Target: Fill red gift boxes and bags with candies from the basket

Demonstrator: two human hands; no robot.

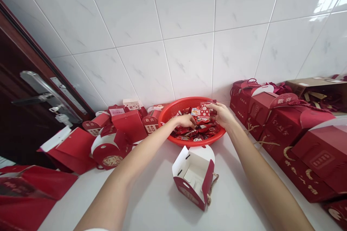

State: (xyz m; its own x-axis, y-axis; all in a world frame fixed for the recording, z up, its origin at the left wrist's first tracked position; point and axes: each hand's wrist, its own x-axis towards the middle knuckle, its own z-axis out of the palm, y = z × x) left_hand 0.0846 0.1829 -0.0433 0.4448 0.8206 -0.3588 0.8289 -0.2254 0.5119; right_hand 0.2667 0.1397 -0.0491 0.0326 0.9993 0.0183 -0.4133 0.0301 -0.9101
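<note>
In the head view, the right hand (221, 114) pinches a small red-and-white packet (206, 109) between fingers and thumb above the far rim of a red plastic basket (168, 113), its long side seemingly running left to right, while the partly curled left hand (187, 121) rests among the wrapped sweets (196, 130), its hold unclear. The basket seems placed against the tiled wall (187, 65) so both hands reach it easily, with an open red gift box (193, 177) on the white counter (151, 205) just nearer, its white-lined opening facing up.
</note>
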